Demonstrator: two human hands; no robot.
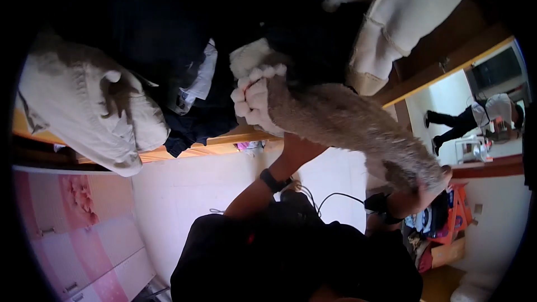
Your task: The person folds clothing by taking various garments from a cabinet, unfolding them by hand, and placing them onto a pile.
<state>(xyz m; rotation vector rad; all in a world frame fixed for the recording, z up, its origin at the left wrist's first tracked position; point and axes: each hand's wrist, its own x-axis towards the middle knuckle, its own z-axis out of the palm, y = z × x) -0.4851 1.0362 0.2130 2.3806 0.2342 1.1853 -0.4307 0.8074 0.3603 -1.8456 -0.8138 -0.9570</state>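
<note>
A furry grey-brown garment [347,114] with a fluffy white part at one end is stretched between my two hands. My left hand [300,150], a dark watch on its wrist, is under the garment near the white end [257,100]. The fur hides most of its fingers, but the hand appears closed on the cloth. At the other end, lower right, my right hand [414,198] grips the fur with its fingers curled round it. A dark band [380,206] circles the right wrist.
A beige jacket [89,95] hangs at left beside dark clothes [204,128]. Another pale garment [405,17] hangs upper right. Pink-and-white cabinet doors [84,229] stand lower left. A person [486,112] is beyond the doorway at right, above an orange rack [458,212]. A cable [338,194] crosses below.
</note>
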